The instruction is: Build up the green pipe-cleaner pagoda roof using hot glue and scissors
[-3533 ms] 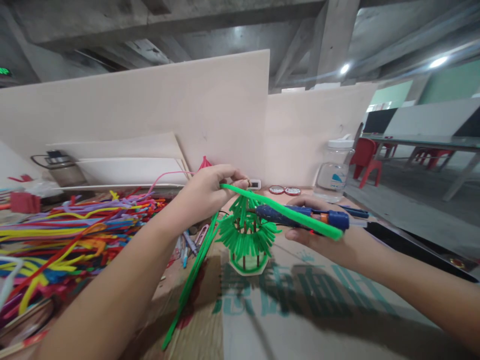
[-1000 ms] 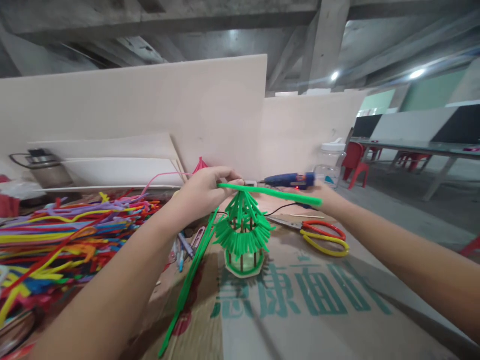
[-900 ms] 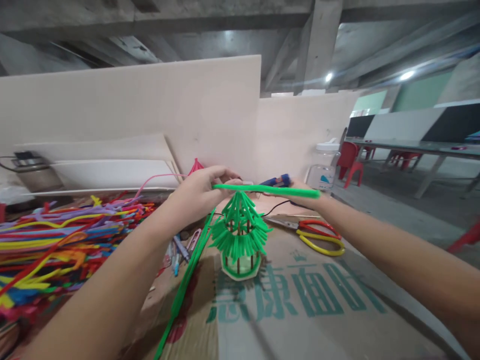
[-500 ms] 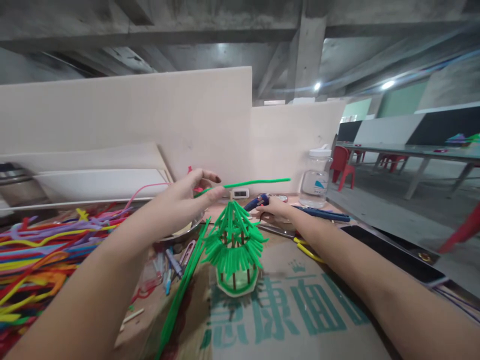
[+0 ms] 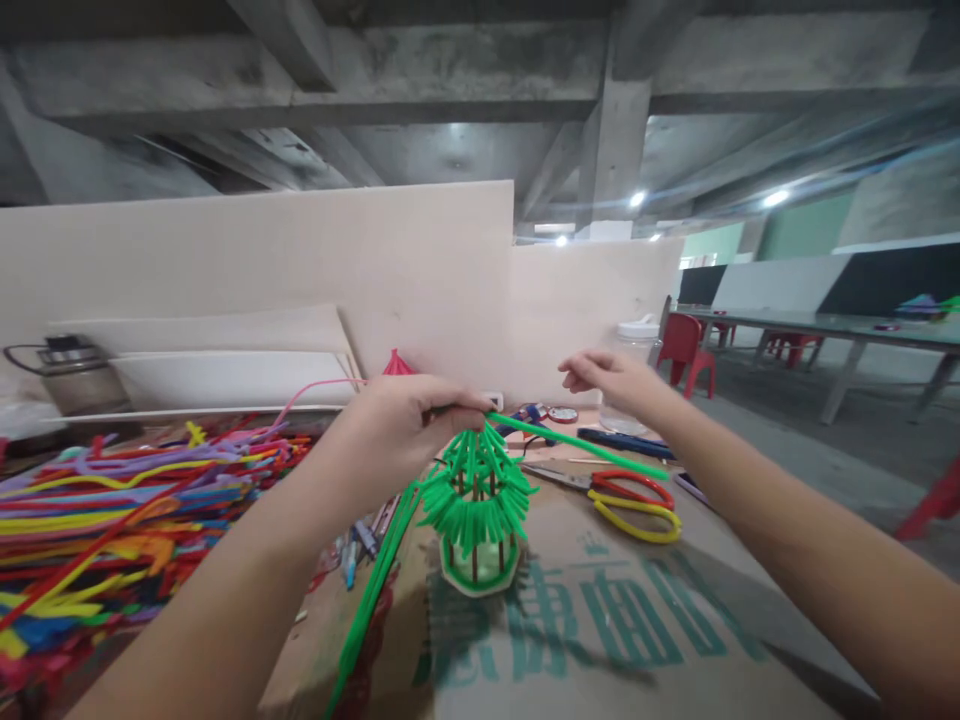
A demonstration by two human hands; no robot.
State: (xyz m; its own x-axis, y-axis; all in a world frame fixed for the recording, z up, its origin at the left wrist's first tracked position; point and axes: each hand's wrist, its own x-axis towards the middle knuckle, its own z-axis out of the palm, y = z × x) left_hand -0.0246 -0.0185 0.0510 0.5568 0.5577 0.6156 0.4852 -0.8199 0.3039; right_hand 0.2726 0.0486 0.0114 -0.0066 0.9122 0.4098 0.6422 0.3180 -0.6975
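My left hand [image 5: 427, 410] is closed, pinching one end of a green pipe cleaner [image 5: 577, 440] just above the tip of a small pavilion model [image 5: 476, 510]. That pipe cleaner slants down to the right, past the model. The model has two tiers of green pipe-cleaner roofing, brown posts and an octagonal base, and stands upright on cardboard. My right hand [image 5: 596, 372] hangs in the air to the right, fingers curled together with nothing visible in them. Below and left of it lies a blue glue gun [image 5: 531, 412], partly hidden.
Scissors [image 5: 630, 500] with red and yellow handles lie right of the model. Green pipe cleaners [image 5: 379, 590] lie to its left, beside a large pile of coloured pipe cleaners [image 5: 142, 510]. A clear jar [image 5: 636, 345] stands behind, before a white partition [image 5: 420, 270].
My right hand has left the glue gun and risen to the right. My left hand moved right and lower, bringing the pipe cleaner over the model's top, its free end now pointing down.
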